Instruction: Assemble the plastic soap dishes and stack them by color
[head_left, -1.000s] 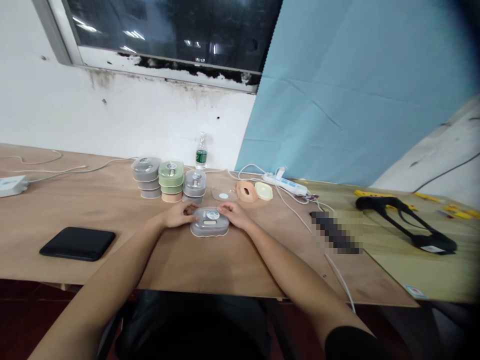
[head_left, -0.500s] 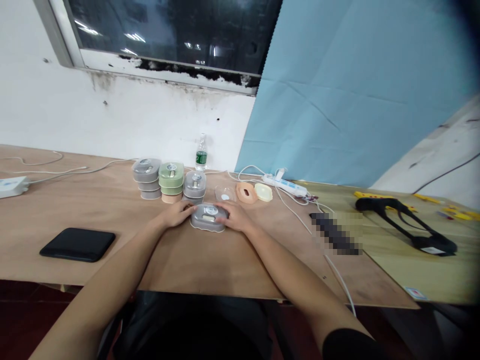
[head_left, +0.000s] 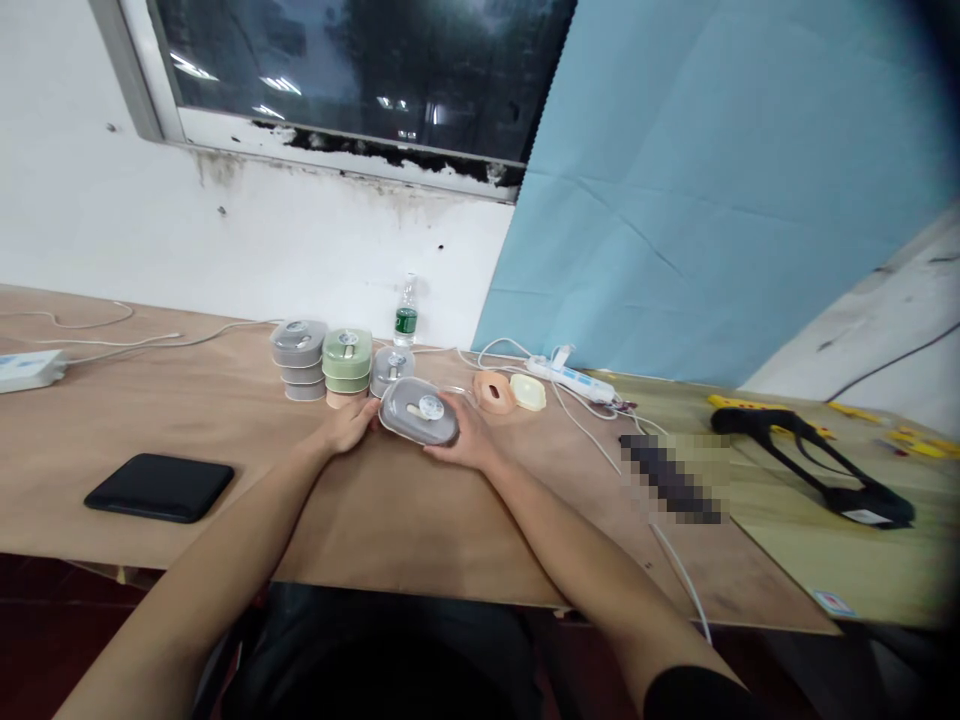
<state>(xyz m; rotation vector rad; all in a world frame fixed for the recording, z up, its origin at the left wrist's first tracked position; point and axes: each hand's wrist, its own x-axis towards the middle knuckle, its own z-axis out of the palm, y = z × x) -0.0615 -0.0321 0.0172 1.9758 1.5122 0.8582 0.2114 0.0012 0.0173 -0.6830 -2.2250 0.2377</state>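
Observation:
My right hand (head_left: 466,435) grips a grey lidded plastic soap box (head_left: 409,412) by its right end. The box is tilted above the table, and its clear top carries a round label. Beside its left end is my left hand (head_left: 351,426), fingers reaching toward the box; whether they touch it I cannot make out. Behind stand a grey stack of boxes (head_left: 298,358), a green stack (head_left: 347,365) on a peach base, and another grey box (head_left: 391,368), partly hidden by the held one.
A peach tray (head_left: 494,392) and a cream tray (head_left: 528,392) lie right of the boxes, near a power strip (head_left: 571,380) with loose cables. A water bottle (head_left: 406,315) stands by the wall. At left is a black case (head_left: 160,487); at far right, a black strap frame (head_left: 817,465).
The grey box has been raised and tilted in my right hand, its lid turned more toward the right. My left hand has slid off its top to the left side.

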